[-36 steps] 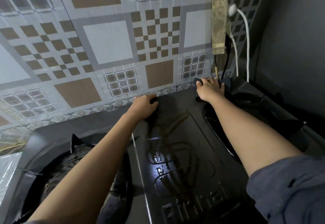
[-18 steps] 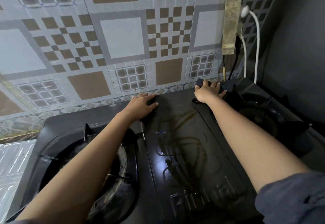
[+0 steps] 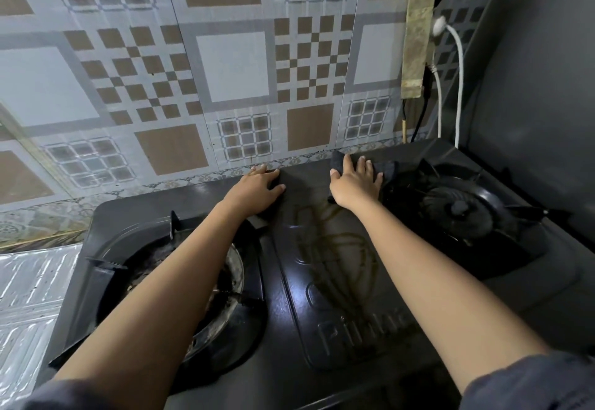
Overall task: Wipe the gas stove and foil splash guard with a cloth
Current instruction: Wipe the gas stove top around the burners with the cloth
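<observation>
Dark cloth (image 3: 388, 167) lies at rear of black stove (image 3: 328, 284).

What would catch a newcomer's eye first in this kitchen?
A black gas stove fills the view; at its back edge the right hand presses a dark cloth flat, the left hand resting nearby. Behind stands a brown-and-grey patterned wall, with shiny foil at far left.

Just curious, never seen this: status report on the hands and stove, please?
Right hand flat on dark cloth, back edge of stove. Left hand flat on stove too. Right burner close beside cloth.
</observation>
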The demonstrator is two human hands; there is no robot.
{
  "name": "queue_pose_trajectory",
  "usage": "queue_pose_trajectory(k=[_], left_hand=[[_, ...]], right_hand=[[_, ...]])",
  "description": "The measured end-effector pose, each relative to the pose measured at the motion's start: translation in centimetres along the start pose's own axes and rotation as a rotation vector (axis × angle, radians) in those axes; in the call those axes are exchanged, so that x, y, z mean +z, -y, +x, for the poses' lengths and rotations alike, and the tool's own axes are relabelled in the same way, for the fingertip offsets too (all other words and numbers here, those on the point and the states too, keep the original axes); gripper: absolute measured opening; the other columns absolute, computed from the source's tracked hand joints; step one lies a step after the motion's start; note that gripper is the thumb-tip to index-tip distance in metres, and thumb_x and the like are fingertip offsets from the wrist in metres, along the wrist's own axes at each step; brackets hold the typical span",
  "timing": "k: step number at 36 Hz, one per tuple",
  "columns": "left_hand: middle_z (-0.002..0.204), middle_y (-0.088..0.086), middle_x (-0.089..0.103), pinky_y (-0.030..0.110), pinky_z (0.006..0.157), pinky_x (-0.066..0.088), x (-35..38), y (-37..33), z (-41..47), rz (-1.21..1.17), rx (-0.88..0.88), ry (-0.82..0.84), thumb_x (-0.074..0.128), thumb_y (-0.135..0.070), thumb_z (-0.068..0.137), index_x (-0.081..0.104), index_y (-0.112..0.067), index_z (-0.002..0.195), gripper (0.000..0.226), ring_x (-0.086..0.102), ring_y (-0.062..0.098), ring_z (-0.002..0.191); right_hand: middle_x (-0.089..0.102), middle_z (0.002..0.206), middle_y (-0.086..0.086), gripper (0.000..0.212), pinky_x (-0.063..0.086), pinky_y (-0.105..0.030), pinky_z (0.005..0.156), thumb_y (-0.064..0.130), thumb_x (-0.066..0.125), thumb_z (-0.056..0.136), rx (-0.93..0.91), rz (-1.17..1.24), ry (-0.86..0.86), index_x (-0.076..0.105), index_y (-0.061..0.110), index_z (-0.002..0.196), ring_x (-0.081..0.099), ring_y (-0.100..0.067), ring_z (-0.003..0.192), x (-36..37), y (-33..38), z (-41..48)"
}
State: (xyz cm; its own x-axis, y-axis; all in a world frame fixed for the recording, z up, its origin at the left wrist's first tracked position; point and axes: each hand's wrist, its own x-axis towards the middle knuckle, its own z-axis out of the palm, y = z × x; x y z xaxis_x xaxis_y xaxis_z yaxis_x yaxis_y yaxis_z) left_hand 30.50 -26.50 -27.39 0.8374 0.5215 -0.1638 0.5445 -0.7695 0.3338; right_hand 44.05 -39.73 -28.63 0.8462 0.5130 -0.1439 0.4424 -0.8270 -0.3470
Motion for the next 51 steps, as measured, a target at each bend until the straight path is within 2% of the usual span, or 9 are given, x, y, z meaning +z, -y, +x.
queue_pose_trajectory(k=[12,21,27,40,44,48,51], left_hand=[[0.158,0.01,0.013,0.041,0.117,0.015,-1.1,1.8,-1.7,0.052,-0.052,0.033,0.038,-0.04,0.098,0.025,-0.024,0.147,0.054,0.015,0.029,0.145],[0.156,0.013,0.019,0.039,0.115,0.018,-1.7,3.4,-2.9,0.056,-0.073,0.002,0.039,-0.035,0.098,0.027,-0.02,0.147,0.052,0.021,0.03,0.142],[0.155,0.013,0.02,0.035,0.114,0.018,-2.0,3.3,-3.3,0.06,-0.071,-0.01,0.04,-0.031,0.098,0.027,-0.017,0.147,0.052,0.022,0.029,0.142],[0.154,0.013,0.025,0.037,0.112,0.025,-1.7,2.9,-3.4,0.059,-0.12,-0.046,0.043,-0.028,0.098,0.033,-0.016,0.145,0.05,0.029,0.032,0.139],[0.148,0.014,0.037,0.038,0.108,0.032,-1.6,2.1,-3.2,0.055,-0.152,-0.076,0.044,-0.023,0.097,0.039,-0.013,0.141,0.046,0.037,0.032,0.134],[0.134,0.018,0.051,0.041,0.098,0.043,-1.2,1.3,-3.3,0.036,-0.177,-0.123,0.043,-0.018,0.094,0.049,-0.013,0.133,0.04,0.049,0.034,0.12],[0.13,0.018,0.054,0.042,0.092,0.048,-0.8,0.6,-3.4,0.021,-0.184,-0.134,0.043,-0.018,0.094,0.051,-0.015,0.132,0.039,0.053,0.033,0.112]], right_hand=[[0.007,0.159,-0.005,0.052,-0.002,-0.048,0.116,0.041,0.017,0.1,-0.088,-0.018,-0.094,0.011,0.024,0.149,0.003,-0.022,0.147,2.2,1.5,-4.9],[0.017,0.157,-0.005,0.051,0.001,-0.044,0.118,0.038,0.025,0.099,-0.24,0.007,-0.131,0.023,0.02,0.147,0.011,-0.022,0.145,3.8,3.7,-6.8],[0.026,0.154,-0.004,0.05,0.006,-0.041,0.117,0.036,0.031,0.098,-0.404,0.001,-0.125,0.027,0.019,0.145,0.018,-0.021,0.144,4.9,5.4,-7.8],[0.025,0.155,0.009,0.044,0.005,-0.03,0.116,0.032,0.033,0.1,-0.838,-0.025,0.096,0.03,0.029,0.144,0.014,-0.008,0.145,3.4,1.9,-8.8],[0.026,0.153,0.013,0.043,0.005,-0.028,0.116,0.03,0.034,0.1,-0.851,0.001,0.121,0.031,0.032,0.143,0.015,-0.004,0.144,2.4,-0.2,-8.1],[0.027,0.153,0.011,0.043,0.008,-0.031,0.117,0.029,0.036,0.1,-0.809,0.017,0.096,0.032,0.031,0.143,0.017,-0.005,0.143,1.5,-1.4,-6.6],[0.023,0.154,0.012,0.044,0.008,-0.031,0.117,0.032,0.032,0.101,-0.756,-0.013,0.117,0.029,0.031,0.144,0.016,-0.005,0.144,0.7,-2.1,-5.2]])
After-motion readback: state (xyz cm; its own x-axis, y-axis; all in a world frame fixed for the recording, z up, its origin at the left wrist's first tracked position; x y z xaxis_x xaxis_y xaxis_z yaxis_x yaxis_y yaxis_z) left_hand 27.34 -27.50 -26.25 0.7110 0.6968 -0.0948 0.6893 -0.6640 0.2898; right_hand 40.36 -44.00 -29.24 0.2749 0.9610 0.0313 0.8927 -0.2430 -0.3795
